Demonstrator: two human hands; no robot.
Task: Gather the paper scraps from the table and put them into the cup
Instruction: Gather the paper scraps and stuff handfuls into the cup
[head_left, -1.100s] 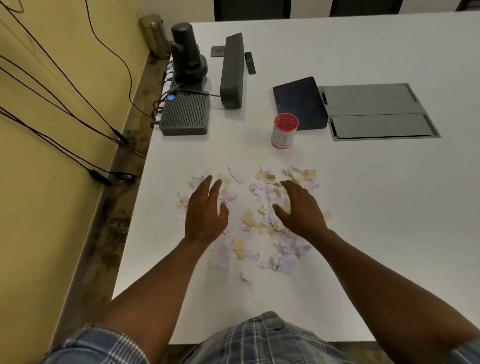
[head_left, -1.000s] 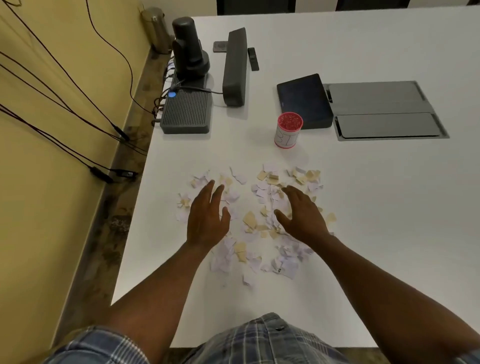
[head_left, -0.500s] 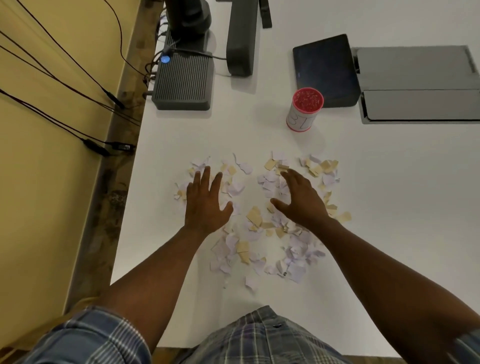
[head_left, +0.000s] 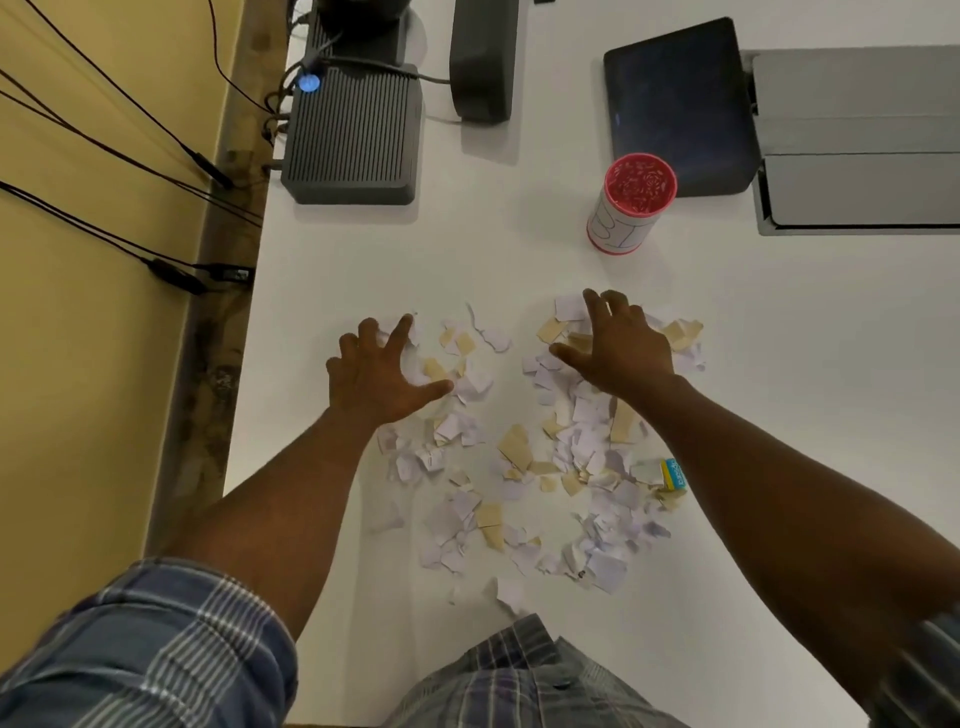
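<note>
While the paper scraps (head_left: 524, 457) lie scattered near the table's (head_left: 779, 332) front edge, the left hand (head_left: 382, 374) and right hand (head_left: 621, 353) rest spread open on them, holding nothing. A fast sweep could push scraps off the edge or tip the cup (head_left: 631, 202) behind them.

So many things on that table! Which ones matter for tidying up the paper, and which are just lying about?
Part of the job:
paper scraps
cup
left hand
right hand

Just lying about:
ribbed grey box
grey bar
dark tablet
grey panel
wall cables
small blue-and-yellow item among the scraps; I cannot tell what it is.
</note>
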